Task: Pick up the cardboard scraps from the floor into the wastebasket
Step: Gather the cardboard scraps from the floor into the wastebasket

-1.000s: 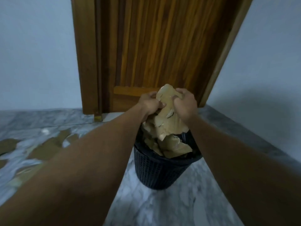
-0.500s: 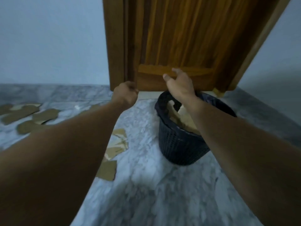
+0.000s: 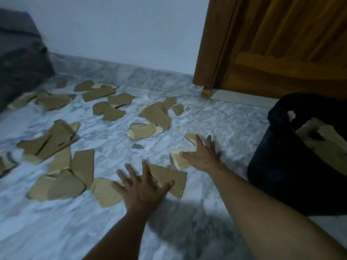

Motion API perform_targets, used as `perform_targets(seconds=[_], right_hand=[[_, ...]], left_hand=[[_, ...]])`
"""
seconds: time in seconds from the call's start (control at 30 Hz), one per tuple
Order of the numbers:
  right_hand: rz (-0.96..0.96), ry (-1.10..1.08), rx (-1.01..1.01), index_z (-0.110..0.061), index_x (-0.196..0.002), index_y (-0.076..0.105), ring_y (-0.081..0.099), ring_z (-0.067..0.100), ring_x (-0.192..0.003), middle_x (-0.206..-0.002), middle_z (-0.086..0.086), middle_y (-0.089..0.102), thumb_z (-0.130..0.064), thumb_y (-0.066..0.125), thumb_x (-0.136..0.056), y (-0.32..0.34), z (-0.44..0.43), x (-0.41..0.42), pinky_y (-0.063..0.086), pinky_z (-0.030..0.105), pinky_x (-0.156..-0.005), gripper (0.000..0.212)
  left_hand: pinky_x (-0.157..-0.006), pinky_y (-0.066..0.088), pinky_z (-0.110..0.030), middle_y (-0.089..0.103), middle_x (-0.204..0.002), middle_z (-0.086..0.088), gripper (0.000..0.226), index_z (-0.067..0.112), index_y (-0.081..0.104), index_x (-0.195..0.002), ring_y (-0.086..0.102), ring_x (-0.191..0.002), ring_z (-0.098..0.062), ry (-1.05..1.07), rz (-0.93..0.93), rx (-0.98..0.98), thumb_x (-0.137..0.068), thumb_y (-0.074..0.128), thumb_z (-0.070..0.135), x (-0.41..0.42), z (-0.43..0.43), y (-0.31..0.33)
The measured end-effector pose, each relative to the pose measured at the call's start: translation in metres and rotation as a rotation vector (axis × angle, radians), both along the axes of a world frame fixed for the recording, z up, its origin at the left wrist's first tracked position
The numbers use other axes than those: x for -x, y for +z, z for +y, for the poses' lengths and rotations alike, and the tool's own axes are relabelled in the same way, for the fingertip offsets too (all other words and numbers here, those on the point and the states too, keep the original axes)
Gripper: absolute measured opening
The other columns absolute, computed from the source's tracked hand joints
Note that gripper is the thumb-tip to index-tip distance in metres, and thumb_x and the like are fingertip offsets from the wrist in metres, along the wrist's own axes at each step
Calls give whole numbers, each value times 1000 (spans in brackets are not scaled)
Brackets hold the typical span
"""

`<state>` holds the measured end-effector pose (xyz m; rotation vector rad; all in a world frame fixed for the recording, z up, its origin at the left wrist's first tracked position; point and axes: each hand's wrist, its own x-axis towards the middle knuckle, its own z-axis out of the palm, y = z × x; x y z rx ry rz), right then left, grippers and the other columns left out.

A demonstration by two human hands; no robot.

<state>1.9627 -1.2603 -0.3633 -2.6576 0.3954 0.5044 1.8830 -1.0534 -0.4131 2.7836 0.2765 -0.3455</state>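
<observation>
Many cardboard scraps (image 3: 58, 136) lie flat across the marble floor (image 3: 216, 117) while some already fill the wastebasket (image 3: 277, 166) at your right, so you are partway; your left hand (image 3: 142, 188) and right hand (image 3: 203, 154), fingers spread and holding nothing, reach over the nearest scrap (image 3: 169, 177), whose long side runs left to right.

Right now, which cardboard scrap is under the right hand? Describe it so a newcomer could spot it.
Start at the black wastebasket on the right. Just left of it, the right hand spreads over a pale scrap, lighter than the browner piece beside the left hand.
</observation>
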Motion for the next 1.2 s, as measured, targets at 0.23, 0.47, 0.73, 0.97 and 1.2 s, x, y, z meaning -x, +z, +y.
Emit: perform_targets(seconds=[0.23,0.47,0.73,0.97,1.2], right_hand=[[-91,188,213,-31,-159,-14,-22,35,-151,-166,12,-20,-81,10,-89,-68,21,-56,-16,71,-111,89],[-457,264,-57,-25,-161,3,4,28,-154,-168,9,3,-55,27,-103,-80,46,-134,6,61,-121,69],[-449,-36,-64,-36,-158,14,-6,31,-154,-168,10,-9,-88,31,-80,-75,42,-246,-1,64,-119,95],[-99,266,-105,-55,-152,26,-11,25,-155,-168,-14,1,-101,28,-65,-54,59,-293,-21,66,-110,98],[-254,372,-88,-36,-142,41,41,30,-133,-143,-1,42,-54,61,-87,-48,63,-207,37,48,-107,61]], left_hand=[[-117,-13,-63,-30,-161,-18,130,27,-32,-151,-25,-149,-40,-7,-161,87,-58,28,95,-90,24,-18],[-116,-13,-66,-33,-162,-7,116,38,-28,-152,-29,-148,-35,-67,-301,95,-69,24,99,-167,36,-28],[-121,-6,-58,-5,-169,-4,122,29,-3,-160,-13,-154,-26,-97,-263,-57,-64,11,104,-212,35,-33],[-123,1,-53,14,-167,-6,122,20,7,-160,1,-155,-26,-44,-325,-53,-69,15,101,-210,35,-30],[-119,22,-47,37,-157,-14,107,8,17,-159,29,-147,-30,64,-394,-24,-86,12,85,-197,35,-29]])
